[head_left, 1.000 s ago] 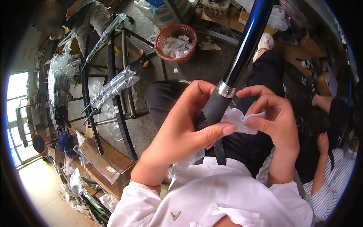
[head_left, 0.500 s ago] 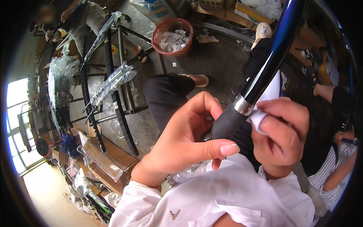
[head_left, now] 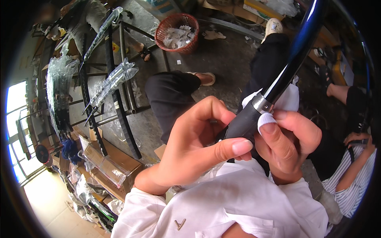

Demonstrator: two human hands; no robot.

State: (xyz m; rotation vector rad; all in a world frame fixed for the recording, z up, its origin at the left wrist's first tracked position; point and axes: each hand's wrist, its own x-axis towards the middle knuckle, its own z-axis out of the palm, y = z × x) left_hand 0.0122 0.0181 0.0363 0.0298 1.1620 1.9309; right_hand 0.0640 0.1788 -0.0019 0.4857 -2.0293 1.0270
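Note:
A glossy black and dark blue rod point(head_left: 291, 63) slants from the upper right down toward my chest. At its lower end is a matte black grip point(head_left: 243, 123), joined to the rod by a silver collar point(head_left: 262, 102). My left hand point(head_left: 190, 139) is closed round the grip, thumb on the near side and index finger on the far side. My right hand point(head_left: 291, 144) pinches a white cloth point(head_left: 289, 100) close to the collar. Part of the cloth covers a fingertip; more of it shows behind the rod on both sides. The grip's lower end is hidden by my left hand.
A red plastic basket point(head_left: 176, 33) of white scraps stands on the floor ahead. On the left, a metal rack point(head_left: 123, 115) carries plastic-wrapped bundles point(head_left: 115, 83), near a cardboard box point(head_left: 115, 168). Another person in a striped top point(head_left: 353, 178) sits at the right.
My right hand has moved left and closer to the collar. The cloth now also shows on the rod's left side. My left hand keeps its hold on the grip.

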